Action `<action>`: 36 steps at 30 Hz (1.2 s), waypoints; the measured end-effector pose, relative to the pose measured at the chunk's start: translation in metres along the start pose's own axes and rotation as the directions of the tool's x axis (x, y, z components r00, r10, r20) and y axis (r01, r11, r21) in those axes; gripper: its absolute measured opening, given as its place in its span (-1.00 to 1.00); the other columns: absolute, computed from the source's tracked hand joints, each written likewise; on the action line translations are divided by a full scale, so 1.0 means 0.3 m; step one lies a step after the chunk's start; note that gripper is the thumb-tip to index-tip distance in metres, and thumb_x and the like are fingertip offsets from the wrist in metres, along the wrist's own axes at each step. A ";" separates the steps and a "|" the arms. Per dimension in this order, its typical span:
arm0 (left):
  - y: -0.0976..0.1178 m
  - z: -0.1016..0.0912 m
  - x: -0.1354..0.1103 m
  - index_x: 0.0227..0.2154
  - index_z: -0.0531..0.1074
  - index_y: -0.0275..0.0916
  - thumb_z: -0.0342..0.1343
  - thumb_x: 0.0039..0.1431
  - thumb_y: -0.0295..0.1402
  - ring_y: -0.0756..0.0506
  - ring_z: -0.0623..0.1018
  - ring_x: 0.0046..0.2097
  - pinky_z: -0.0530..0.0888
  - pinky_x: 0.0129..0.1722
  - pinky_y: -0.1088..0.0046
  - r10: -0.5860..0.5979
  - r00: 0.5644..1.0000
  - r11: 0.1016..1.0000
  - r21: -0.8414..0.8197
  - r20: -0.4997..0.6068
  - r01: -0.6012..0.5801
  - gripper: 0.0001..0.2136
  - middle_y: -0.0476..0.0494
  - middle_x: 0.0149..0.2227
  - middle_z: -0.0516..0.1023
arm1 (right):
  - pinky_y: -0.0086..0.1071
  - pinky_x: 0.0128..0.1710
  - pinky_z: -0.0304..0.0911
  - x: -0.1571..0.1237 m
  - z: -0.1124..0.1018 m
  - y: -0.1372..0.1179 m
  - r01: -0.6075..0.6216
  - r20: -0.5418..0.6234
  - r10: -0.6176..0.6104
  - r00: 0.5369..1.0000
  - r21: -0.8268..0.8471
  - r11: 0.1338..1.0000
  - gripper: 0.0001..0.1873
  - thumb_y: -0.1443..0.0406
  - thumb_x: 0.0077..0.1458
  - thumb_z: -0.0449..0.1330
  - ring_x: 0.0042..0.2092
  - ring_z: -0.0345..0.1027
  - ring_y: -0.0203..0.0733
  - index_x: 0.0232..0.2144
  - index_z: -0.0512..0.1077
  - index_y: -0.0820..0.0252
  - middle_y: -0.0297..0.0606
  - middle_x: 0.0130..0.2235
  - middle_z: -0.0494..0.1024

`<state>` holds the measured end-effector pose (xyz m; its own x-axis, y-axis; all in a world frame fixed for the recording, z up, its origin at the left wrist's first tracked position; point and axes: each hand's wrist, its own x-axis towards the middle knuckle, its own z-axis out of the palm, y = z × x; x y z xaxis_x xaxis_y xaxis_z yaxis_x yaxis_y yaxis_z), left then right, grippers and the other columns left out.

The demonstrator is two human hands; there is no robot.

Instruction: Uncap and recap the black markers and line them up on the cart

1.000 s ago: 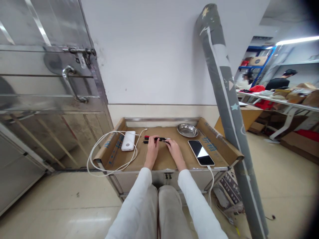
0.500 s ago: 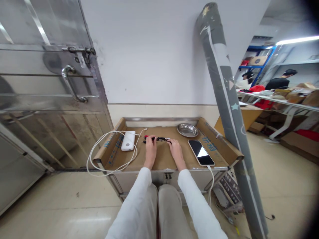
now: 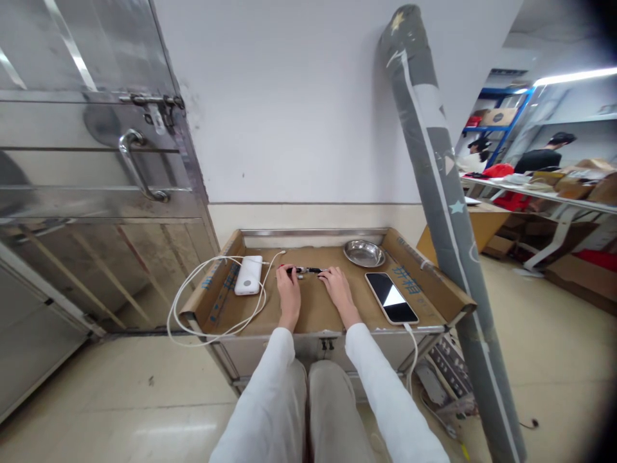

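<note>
My left hand (image 3: 288, 287) and my right hand (image 3: 335, 287) rest side by side on a cardboard-lined metal cart (image 3: 318, 315). Between their fingertips lies a thin black and red tool (image 3: 306, 271), like a small probe or pen. Both hands have their fingers curled onto its ends. My left hand covers the red end, my right hand pinches the metal tip end. White sleeves cover both arms.
A white power bank (image 3: 249, 274) with a looping white cable (image 3: 193, 302) lies at the left. A steel dish (image 3: 364, 253) and a phone (image 3: 391, 297) lie at the right. A grey roll (image 3: 434, 167) leans at the right, a steel door (image 3: 91, 161) stands left. People work at far right.
My left hand has slid over the red end of the tool, hiding it. The view has shifted slightly; the hands stay in place.
</note>
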<state>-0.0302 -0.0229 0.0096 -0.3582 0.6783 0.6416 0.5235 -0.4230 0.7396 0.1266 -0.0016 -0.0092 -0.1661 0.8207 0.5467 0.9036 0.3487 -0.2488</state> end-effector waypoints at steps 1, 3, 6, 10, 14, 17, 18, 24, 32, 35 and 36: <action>-0.002 0.000 0.000 -0.25 0.28 -0.22 -0.11 0.27 -0.32 -0.10 0.43 -0.19 0.40 -0.13 0.29 0.000 1.000 1.000 0.000 0.008 0.000 -0.89 -0.16 -0.25 0.39 | -0.29 -0.13 0.15 -0.002 0.001 -0.002 0.016 0.001 -0.016 1.000 0.016 1.000 -0.76 0.30 0.21 0.04 -0.17 0.26 -0.13 -0.27 0.52 0.11 -0.19 -0.26 0.48; -0.004 0.004 0.001 -0.25 0.28 -0.22 -0.08 0.26 -0.33 -0.10 0.44 -0.20 0.40 -0.12 0.29 0.004 0.999 1.000 -0.004 0.049 -0.003 -0.90 -0.15 -0.25 0.40 | -0.30 -0.13 0.16 -0.007 -0.003 -0.008 0.056 0.000 -0.056 0.998 0.053 0.997 -0.77 0.29 0.20 0.05 -0.18 0.25 -0.13 -0.28 0.53 0.10 -0.20 -0.27 0.47; -0.004 0.021 0.001 -0.27 0.30 -0.22 -0.07 0.25 -0.37 -0.08 0.45 -0.22 0.40 -0.13 0.32 0.015 0.987 0.999 -0.039 0.162 -0.009 -0.92 -0.14 -0.26 0.43 | -0.31 -0.15 0.18 -0.015 -0.025 -0.020 0.096 -0.034 -0.092 0.995 0.135 0.986 -0.77 0.27 0.21 0.05 -0.21 0.25 -0.14 -0.26 0.53 0.10 -0.21 -0.29 0.46; -0.005 0.052 0.000 -0.28 0.31 -0.22 -0.06 0.23 -0.44 -0.08 0.47 -0.17 0.40 -0.10 0.35 0.068 0.953 0.996 -0.083 0.295 -0.045 -0.93 -0.13 -0.26 0.44 | -0.32 -0.13 0.20 -0.027 -0.066 -0.028 0.021 -0.194 0.035 0.980 0.278 0.960 -0.73 0.23 0.23 0.01 -0.21 0.25 -0.16 -0.18 0.50 0.09 -0.22 -0.29 0.43; -0.009 0.067 -0.001 -0.29 0.32 -0.22 -0.06 0.22 -0.49 -0.06 0.47 -0.18 0.38 -0.10 0.37 0.113 0.921 0.993 -0.072 0.373 -0.092 -0.91 -0.12 -0.27 0.46 | -0.31 -0.10 0.21 -0.032 -0.077 -0.021 -0.027 -0.263 0.132 0.956 0.366 0.930 -0.69 0.20 0.25 -0.02 -0.18 0.26 -0.17 -0.14 0.48 0.11 -0.21 -0.26 0.41; -0.015 0.069 0.003 -0.30 0.34 -0.22 -0.06 0.21 -0.49 -0.08 0.47 -0.18 0.37 -0.11 0.35 0.110 0.891 0.989 0.044 0.440 -0.143 -0.90 -0.13 -0.25 0.47 | -0.33 -0.12 0.23 -0.032 -0.058 -0.010 -0.023 -0.235 0.133 0.963 0.417 0.908 -0.69 0.20 0.24 -0.02 -0.19 0.29 -0.19 -0.14 0.48 0.10 -0.22 -0.27 0.39; -0.017 0.070 0.004 -0.30 0.34 -0.22 -0.05 0.21 -0.48 -0.10 0.46 -0.17 0.36 -0.10 0.32 0.113 0.878 0.977 0.108 0.466 -0.183 -0.91 -0.13 -0.25 0.48 | -0.34 -0.12 0.23 -0.032 -0.049 -0.006 -0.019 -0.215 0.123 0.969 0.433 0.901 -0.70 0.21 0.24 -0.02 -0.19 0.30 -0.20 -0.14 0.48 0.10 -0.22 -0.27 0.39; 0.006 0.069 0.000 -0.25 0.35 -0.23 -0.09 0.18 -0.56 -0.17 0.41 -0.08 0.34 -0.07 0.24 0.189 0.817 0.853 0.321 0.544 -0.411 -0.82 -0.18 -0.18 0.44 | -0.32 -0.11 0.26 -0.035 0.002 0.009 -0.054 -0.067 0.088 0.994 0.401 0.915 -0.75 0.32 0.19 0.02 -0.22 0.36 -0.20 -0.25 0.51 0.13 -0.22 -0.25 0.44; 0.021 -0.024 -0.044 -0.20 0.34 -0.21 -0.07 0.08 -0.59 -0.10 0.44 -0.14 0.40 -0.10 0.35 0.276 0.734 0.919 0.055 0.620 -0.391 -0.75 -0.17 -0.17 0.39 | -0.30 -0.04 0.25 -0.031 0.016 0.015 -0.050 -0.039 0.071 0.997 0.389 0.920 -0.76 0.44 0.09 0.04 -0.15 0.36 -0.20 -0.25 0.47 0.18 -0.20 -0.22 0.46; 0.000 -0.015 -0.051 -0.28 0.35 -0.22 -0.01 0.12 -0.50 -0.11 0.44 -0.16 0.41 -0.10 0.30 0.262 0.710 0.920 0.053 0.654 -0.389 -0.88 -0.15 -0.22 0.39 | -0.29 -0.05 0.26 -0.029 0.018 0.016 -0.051 -0.048 0.077 0.996 0.403 0.914 -0.75 0.46 0.09 0.01 -0.15 0.36 -0.20 -0.25 0.44 0.18 -0.19 -0.21 0.45; -0.007 -0.005 -0.052 -0.32 0.35 -0.22 -0.01 0.13 -0.48 -0.12 0.44 -0.16 0.41 -0.09 0.29 0.249 0.709 0.918 0.072 0.660 -0.389 -0.92 -0.14 -0.25 0.39 | -0.28 -0.06 0.26 -0.028 0.019 0.016 -0.053 -0.051 0.080 0.995 0.404 0.913 -0.75 0.46 0.09 -0.01 -0.16 0.36 -0.20 -0.27 0.43 0.18 -0.19 -0.21 0.44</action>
<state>-0.0269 -0.0335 -0.0015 0.3860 0.7723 0.5046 0.6761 -0.6089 0.4149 0.1301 -0.0042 -0.0195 -0.0727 0.8217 0.5653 0.6744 0.4581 -0.5791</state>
